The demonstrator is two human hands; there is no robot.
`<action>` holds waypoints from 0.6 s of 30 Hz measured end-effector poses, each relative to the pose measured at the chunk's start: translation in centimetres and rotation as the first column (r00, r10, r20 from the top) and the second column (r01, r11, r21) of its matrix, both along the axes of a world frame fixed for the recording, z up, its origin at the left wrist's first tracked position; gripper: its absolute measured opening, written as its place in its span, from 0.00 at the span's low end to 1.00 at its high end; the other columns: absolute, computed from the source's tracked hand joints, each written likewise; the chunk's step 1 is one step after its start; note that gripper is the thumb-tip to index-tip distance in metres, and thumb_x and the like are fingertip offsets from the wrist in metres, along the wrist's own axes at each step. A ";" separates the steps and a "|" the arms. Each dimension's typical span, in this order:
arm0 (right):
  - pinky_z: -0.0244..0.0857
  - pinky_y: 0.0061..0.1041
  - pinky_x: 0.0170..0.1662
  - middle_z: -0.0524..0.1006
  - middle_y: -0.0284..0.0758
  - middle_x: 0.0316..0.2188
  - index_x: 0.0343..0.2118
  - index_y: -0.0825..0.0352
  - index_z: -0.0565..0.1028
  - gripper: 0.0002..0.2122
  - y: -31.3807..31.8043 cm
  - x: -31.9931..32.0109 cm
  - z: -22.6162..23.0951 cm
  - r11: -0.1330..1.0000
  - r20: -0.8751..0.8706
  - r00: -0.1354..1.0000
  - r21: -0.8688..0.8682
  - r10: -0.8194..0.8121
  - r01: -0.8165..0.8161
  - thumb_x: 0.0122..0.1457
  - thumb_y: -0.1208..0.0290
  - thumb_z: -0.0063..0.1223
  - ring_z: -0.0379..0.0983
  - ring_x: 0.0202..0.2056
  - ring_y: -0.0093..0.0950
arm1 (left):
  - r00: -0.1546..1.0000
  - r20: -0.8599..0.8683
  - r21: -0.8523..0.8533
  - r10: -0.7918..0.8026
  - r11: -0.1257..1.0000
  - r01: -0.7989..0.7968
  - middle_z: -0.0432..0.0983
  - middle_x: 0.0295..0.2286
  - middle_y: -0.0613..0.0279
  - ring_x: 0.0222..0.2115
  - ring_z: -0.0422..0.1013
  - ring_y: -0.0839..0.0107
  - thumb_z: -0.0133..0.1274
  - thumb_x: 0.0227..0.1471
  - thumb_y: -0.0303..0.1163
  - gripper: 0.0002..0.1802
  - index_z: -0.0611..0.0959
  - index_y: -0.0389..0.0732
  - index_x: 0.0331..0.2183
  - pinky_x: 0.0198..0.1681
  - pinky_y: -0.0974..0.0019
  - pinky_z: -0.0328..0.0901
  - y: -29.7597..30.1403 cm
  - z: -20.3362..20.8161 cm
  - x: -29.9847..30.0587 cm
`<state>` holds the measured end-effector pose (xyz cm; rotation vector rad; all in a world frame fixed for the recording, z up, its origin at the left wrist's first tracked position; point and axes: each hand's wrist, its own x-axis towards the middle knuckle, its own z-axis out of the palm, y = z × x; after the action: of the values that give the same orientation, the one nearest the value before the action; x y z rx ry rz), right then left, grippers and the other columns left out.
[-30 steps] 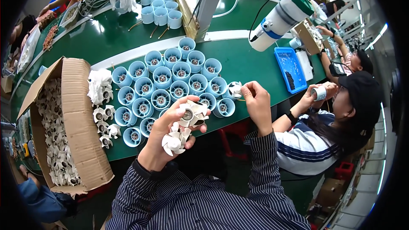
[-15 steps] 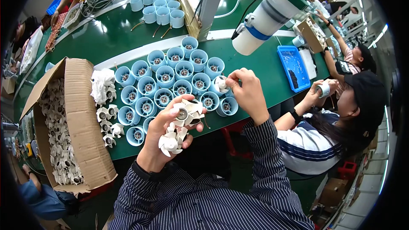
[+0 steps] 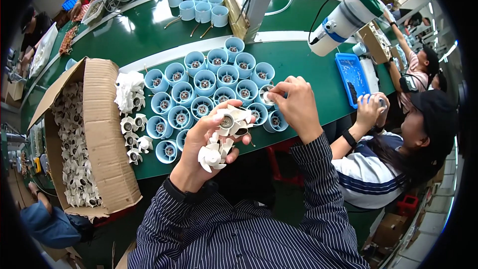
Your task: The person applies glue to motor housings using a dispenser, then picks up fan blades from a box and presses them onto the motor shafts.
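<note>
Pale blue cylindrical fan housings [image 3: 204,83], each with a small metal motor inside, stand in close rows on the green bench. My left hand [image 3: 191,162] is closed around several white fan impellers [image 3: 213,153] in front of those rows. At the right side of the group, one housing has a white fan impeller [image 3: 265,95] in its mouth. The bent fingers of my right hand [image 3: 297,107] pinch at that impeller's edge; the fingertips partly cover it.
On the left, an open cardboard box [image 3: 113,134] holds many impellers, with loose impellers [image 3: 130,139] beside it. A white and green canister [image 3: 343,22] hangs over the bench. Farther right are a blue tray [image 3: 352,79] and a co-worker [image 3: 383,154] holding a part.
The whole view has shifted, so the bench appears farther right. My right fingers remain at the impeller in the housing, and my left hand keeps its handful. The co-worker's hands have moved slightly.
</note>
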<state>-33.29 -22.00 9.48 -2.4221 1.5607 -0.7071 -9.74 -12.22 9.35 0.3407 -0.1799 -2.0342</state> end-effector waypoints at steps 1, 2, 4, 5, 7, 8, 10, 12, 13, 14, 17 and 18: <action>0.67 0.33 0.39 0.78 0.36 0.27 0.30 0.66 0.84 0.05 0.2 0.2 0.2 0.999 -0.030 1.000 -0.047 0.005 -0.006 0.56 0.70 0.67 0.74 0.34 0.33 | 1.000 -0.018 0.000 -0.003 1.000 0.003 0.74 0.48 0.41 0.37 0.78 0.57 0.52 0.62 0.42 0.31 0.68 0.39 0.61 0.21 0.67 0.78 0.0 0.0 -0.1; 0.67 0.32 0.38 0.78 0.35 0.27 0.30 0.66 0.85 0.04 0.4 0.3 0.5 0.995 -0.064 0.998 -0.095 0.008 -0.014 0.56 0.71 0.68 0.74 0.33 0.32 | 0.999 -0.040 -0.002 -0.005 1.000 0.004 0.74 0.48 0.41 0.37 0.78 0.57 0.51 0.62 0.42 0.31 0.68 0.39 0.61 0.21 0.67 0.78 -0.1 -0.1 -0.2; 0.68 0.30 0.37 0.79 0.35 0.27 0.30 0.65 0.85 0.04 1.2 0.7 1.4 0.989 -0.096 0.995 -0.143 0.016 -0.029 0.55 0.72 0.68 0.75 0.32 0.31 | 0.999 -0.045 -0.001 -0.007 1.000 0.007 0.73 0.48 0.42 0.36 0.78 0.58 0.51 0.62 0.42 0.31 0.68 0.39 0.61 0.21 0.67 0.78 -0.3 -0.2 -0.4; 0.68 0.29 0.36 0.79 0.35 0.28 0.31 0.65 0.85 0.03 2.1 1.3 2.2 0.997 0.096 0.993 -0.042 0.062 -0.058 0.55 0.73 0.68 0.75 0.32 0.30 | 0.999 -0.046 0.003 0.001 1.000 -0.001 0.73 0.48 0.43 0.36 0.78 0.58 0.51 0.62 0.42 0.31 0.68 0.39 0.61 0.21 0.67 0.78 -0.3 -0.4 -0.3; 0.68 0.25 0.34 0.80 0.34 0.29 0.33 0.65 0.85 0.04 4.2 2.3 3.6 0.976 0.460 0.884 0.146 0.078 -0.162 0.54 0.76 0.69 0.76 0.30 0.27 | 0.999 -0.047 0.011 0.019 1.000 -0.019 0.73 0.48 0.43 0.35 0.78 0.59 0.51 0.62 0.42 0.31 0.68 0.39 0.61 0.21 0.67 0.78 -0.1 -0.6 0.0; 0.68 0.25 0.34 0.80 0.34 0.29 0.33 0.65 0.85 0.04 4.9 2.6 3.7 0.974 0.462 0.883 0.148 0.086 -0.172 0.54 0.76 0.69 0.76 0.30 0.27 | 0.998 -0.055 0.015 0.024 1.000 -0.023 0.74 0.48 0.44 0.35 0.78 0.59 0.50 0.63 0.43 0.31 0.68 0.39 0.62 0.20 0.67 0.78 0.1 -0.5 0.1; 0.69 0.24 0.33 0.80 0.33 0.30 0.33 0.67 0.84 0.05 6.2 2.8 4.0 0.965 0.471 0.864 0.086 0.179 -0.247 0.53 0.78 0.70 0.77 0.30 0.26 | 0.997 -0.082 0.019 0.003 1.000 -0.001 0.74 0.47 0.45 0.33 0.78 0.60 0.50 0.63 0.44 0.31 0.68 0.39 0.62 0.20 0.67 0.77 -0.1 -0.6 -0.2; 0.69 0.23 0.33 0.80 0.33 0.30 0.33 0.68 0.83 0.06 6.5 2.7 3.9 0.958 0.475 0.851 0.053 0.224 -0.282 0.53 0.80 0.70 0.77 0.30 0.25 | 0.995 -0.096 0.019 -0.007 1.000 0.009 0.74 0.47 0.45 0.33 0.78 0.60 0.49 0.64 0.44 0.31 0.68 0.39 0.62 0.20 0.67 0.77 0.0 -0.7 -0.4; 0.70 0.23 0.33 0.80 0.33 0.30 0.33 0.68 0.82 0.06 6.4 2.7 3.5 0.957 0.452 0.851 -0.012 0.265 -0.291 0.53 0.81 0.69 0.77 0.31 0.25 | 0.994 -0.107 0.018 -0.012 1.000 0.014 0.75 0.48 0.45 0.32 0.78 0.60 0.48 0.64 0.45 0.31 0.68 0.40 0.63 0.20 0.67 0.77 0.0 -0.8 -0.4; 0.70 0.23 0.34 0.80 0.33 0.30 0.34 0.68 0.81 0.07 6.4 2.7 3.2 0.950 0.427 0.851 -0.077 0.305 -0.302 0.53 0.82 0.68 0.78 0.31 0.25 | 0.993 -0.118 0.016 -0.017 1.000 0.019 0.75 0.48 0.45 0.32 0.77 0.60 0.47 0.65 0.46 0.31 0.68 0.40 0.63 0.20 0.66 0.76 0.0 -0.7 -0.5; 0.71 0.22 0.34 0.80 0.32 0.31 0.35 0.69 0.80 0.07 6.7 3.1 3.4 0.950 0.438 0.843 -0.128 0.312 -0.285 0.55 0.83 0.67 0.78 0.32 0.24 | 0.994 -0.109 0.062 -0.009 0.998 0.015 0.76 0.47 0.46 0.30 0.74 0.60 0.47 0.66 0.46 0.29 0.70 0.40 0.61 0.18 0.66 0.72 0.1 0.3 -0.5; 0.71 0.21 0.35 0.80 0.32 0.31 0.36 0.70 0.80 0.06 6.9 3.2 3.6 0.960 0.476 0.835 -0.109 0.277 -0.256 0.56 0.83 0.66 0.78 0.32 0.23 | 0.994 -0.105 0.088 -0.003 0.996 0.012 0.77 0.46 0.46 0.29 0.73 0.60 0.47 0.66 0.47 0.28 0.71 0.40 0.60 0.17 0.66 0.71 0.1 0.5 -0.5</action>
<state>-30.05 -15.09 13.05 -2.1819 0.9949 -1.1825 -10.22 -12.07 9.88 0.2872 -0.0264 -2.0659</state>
